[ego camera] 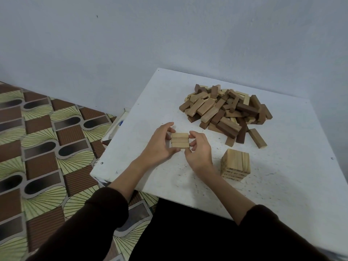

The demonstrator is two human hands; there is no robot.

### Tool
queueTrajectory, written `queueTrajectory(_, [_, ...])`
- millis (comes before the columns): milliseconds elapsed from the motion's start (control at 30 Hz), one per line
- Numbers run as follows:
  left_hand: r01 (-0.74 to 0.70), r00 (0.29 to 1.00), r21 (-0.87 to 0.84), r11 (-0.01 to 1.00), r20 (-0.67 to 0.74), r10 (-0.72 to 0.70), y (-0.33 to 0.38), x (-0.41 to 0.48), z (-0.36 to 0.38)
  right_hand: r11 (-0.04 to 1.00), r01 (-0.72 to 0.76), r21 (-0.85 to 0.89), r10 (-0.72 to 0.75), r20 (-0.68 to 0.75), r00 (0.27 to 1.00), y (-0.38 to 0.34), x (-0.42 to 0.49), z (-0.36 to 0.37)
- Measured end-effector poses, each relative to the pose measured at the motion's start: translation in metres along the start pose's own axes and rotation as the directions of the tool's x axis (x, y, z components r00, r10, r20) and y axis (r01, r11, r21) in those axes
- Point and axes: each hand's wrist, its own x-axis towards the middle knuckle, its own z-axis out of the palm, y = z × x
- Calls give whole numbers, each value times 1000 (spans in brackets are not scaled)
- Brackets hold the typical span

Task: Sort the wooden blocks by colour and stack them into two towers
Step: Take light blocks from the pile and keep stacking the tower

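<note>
Three light blocks [180, 140] lie side by side as one flat layer at frame centre, on the white table [282, 185], long axes running left to right across the frame. The left hand [160, 146] presses their left ends and the right hand [199, 149] their right ends, fingers closed on the layer from both sides; whether it is lifted or resting on the table cannot be told.

The light tower [235, 164], several layers high, stands lower right of the layer, near the right wrist and apart from it. Its top layer runs roughly toward the top of the frame, so the held layer lies crosswise to it, as the next course would, in my judgement. The right hand is the nearer to the tower.

The mixed pile [226, 110] of light and dark blocks sits in the upper right, well apart from the hands. No dark tower is visible. Nothing stands between layer and tower; the right forearm passes close to the tower's left face and could knock it
</note>
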Motion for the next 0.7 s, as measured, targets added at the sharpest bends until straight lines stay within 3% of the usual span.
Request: queueTrajectory(700, [-19,1000,14,1000,-7,19,-7,2,3,1000,6,26,-5,-20,1000,0,0,0])
